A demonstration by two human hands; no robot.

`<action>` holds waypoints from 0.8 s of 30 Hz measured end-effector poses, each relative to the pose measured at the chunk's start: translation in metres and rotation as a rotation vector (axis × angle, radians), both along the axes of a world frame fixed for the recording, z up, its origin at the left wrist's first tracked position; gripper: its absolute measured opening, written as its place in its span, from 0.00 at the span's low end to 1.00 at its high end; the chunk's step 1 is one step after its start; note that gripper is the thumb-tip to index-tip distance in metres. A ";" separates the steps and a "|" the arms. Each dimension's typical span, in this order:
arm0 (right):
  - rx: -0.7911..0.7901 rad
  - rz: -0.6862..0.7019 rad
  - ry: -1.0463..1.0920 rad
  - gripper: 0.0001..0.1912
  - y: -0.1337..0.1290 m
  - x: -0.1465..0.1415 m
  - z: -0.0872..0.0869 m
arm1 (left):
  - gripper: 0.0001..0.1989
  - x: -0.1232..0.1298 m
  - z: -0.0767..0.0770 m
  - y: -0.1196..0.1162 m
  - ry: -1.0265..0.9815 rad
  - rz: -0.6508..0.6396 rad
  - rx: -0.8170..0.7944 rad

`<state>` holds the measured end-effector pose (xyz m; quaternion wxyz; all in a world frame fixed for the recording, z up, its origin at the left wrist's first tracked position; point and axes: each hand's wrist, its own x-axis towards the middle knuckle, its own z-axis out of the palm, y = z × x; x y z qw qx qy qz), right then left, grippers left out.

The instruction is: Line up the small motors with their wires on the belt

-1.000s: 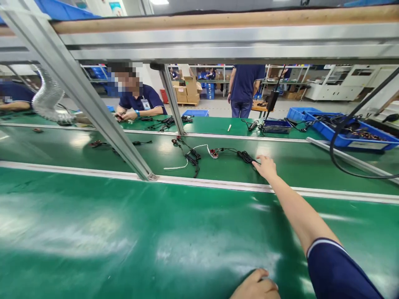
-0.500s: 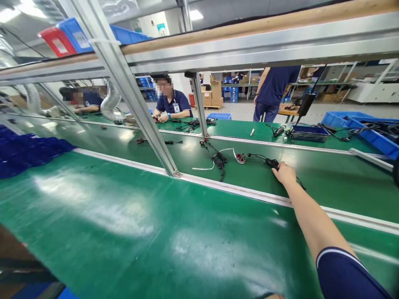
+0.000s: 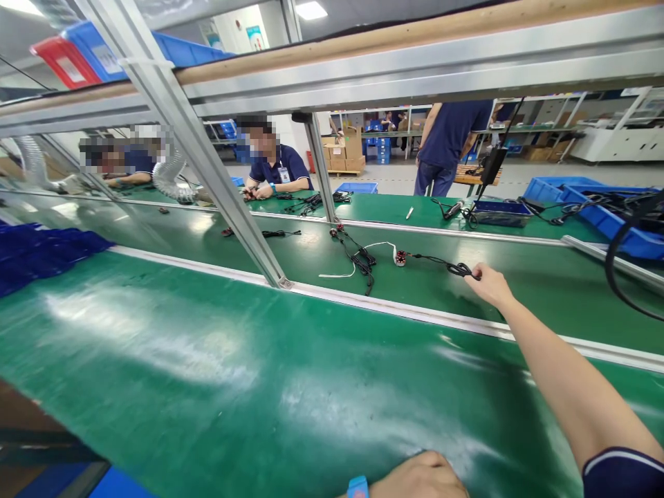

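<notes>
Out on the far green strip, my right hand pinches the end of a coiled black cable. From that coil the cable runs left to a small round red-and-silver part, which lies on the strip. Left of this part, a second tangled black cable lies near a thin white strip. My left hand is low at the bottom edge, over the near green surface, with a blue band on the wrist. Its fingers are mostly hidden by the curled back of the hand and the frame edge.
A slanted metal post and a white rail cross in front of me. Blue bins with cables stand at the far right. A dark blue pile lies left. A seated co-worker is across; another person stands behind.
My right hand has shifted slightly right, drawing the coiled cable with it; the round part has turned. My left hand has come further into view at the bottom. The view has shifted slightly.
</notes>
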<state>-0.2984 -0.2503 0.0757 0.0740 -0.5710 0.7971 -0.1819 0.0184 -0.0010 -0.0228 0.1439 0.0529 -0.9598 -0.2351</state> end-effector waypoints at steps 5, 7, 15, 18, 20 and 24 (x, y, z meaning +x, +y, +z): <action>-0.030 0.059 -0.103 0.07 0.030 -0.003 0.016 | 0.06 -0.003 0.022 -0.001 -0.028 0.021 -0.109; -0.027 0.083 -0.150 0.07 0.045 -0.004 0.021 | 0.07 -0.006 0.029 -0.001 -0.015 0.008 -0.131; -0.067 0.110 -0.323 0.12 0.118 -0.021 0.030 | 0.21 -0.024 0.076 -0.055 -0.045 0.240 -0.054; -0.075 0.115 -0.308 0.13 0.141 -0.031 0.029 | 0.20 -0.041 0.086 -0.113 -0.061 0.501 -0.008; -0.076 0.117 -0.284 0.15 0.156 -0.037 0.027 | 0.20 -0.056 0.087 -0.156 -0.055 0.610 -0.024; -0.074 0.100 -0.305 0.17 0.179 -0.048 0.024 | 0.28 -0.086 0.085 -0.231 -0.079 0.762 -0.060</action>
